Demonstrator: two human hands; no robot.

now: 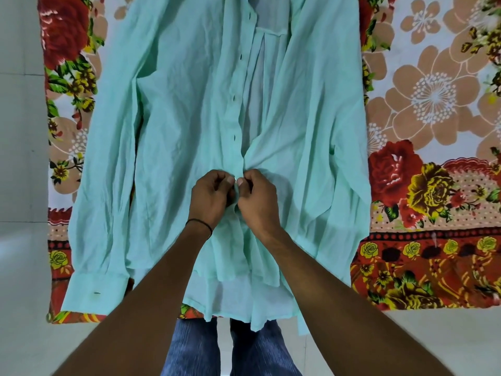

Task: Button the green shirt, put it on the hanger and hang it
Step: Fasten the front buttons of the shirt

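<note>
A pale green long-sleeved shirt [176, 109] lies face up on a flowered bedsheet, collar away from me, hem towards me. Its front gapes open above my hands, and several empty buttonholes run up the left placket. My left hand [211, 194] pinches the placket edge at the lower middle of the shirt. My right hand [257, 196] pinches the opposite edge right beside it, thumbs nearly touching. A small pale button shows between the two thumbs. Below my hands the two fronts lie together. No hanger is in view.
The flowered sheet [433, 131] spreads under the shirt and far to the right. Pale tiled floor [21, 158] shows at the left and along the bottom. My legs in blue jeans [195, 348] stand at the sheet's near edge.
</note>
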